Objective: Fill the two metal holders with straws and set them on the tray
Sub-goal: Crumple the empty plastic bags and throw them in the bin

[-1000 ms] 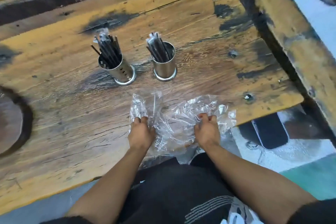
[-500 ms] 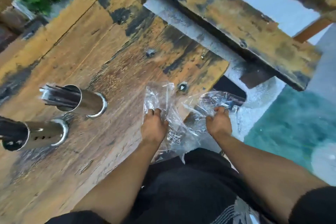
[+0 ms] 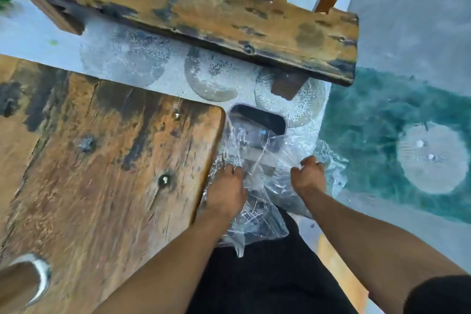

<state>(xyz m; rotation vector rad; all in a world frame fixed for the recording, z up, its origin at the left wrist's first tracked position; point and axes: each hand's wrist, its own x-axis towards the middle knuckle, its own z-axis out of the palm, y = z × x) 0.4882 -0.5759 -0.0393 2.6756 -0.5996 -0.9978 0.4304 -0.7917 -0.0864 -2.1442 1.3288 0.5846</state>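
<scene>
Both hands grip a crumpled clear plastic bag (image 3: 257, 216) just off the right edge of the worn wooden table (image 3: 102, 173). My left hand (image 3: 225, 192) pinches its left side right at the table edge. My right hand (image 3: 308, 178) holds its right side out over the floor. The bag stretches between them and hangs down over my dark-clothed lap. Only the base of one metal holder (image 3: 28, 280) shows, at the bottom left corner of the head view. The other holder, the straws and the tray are out of view.
A dark rectangular bin (image 3: 257, 122) stands on the floor just past the table corner, under the bag's far end. A weathered wooden bench (image 3: 216, 15) runs across the top. The floor on the right is teal with pale round patches.
The view has swung right, off the holders and toward the floor. Both hands have carried the plastic bag from the tabletop past its right edge, toward the dark bin.
</scene>
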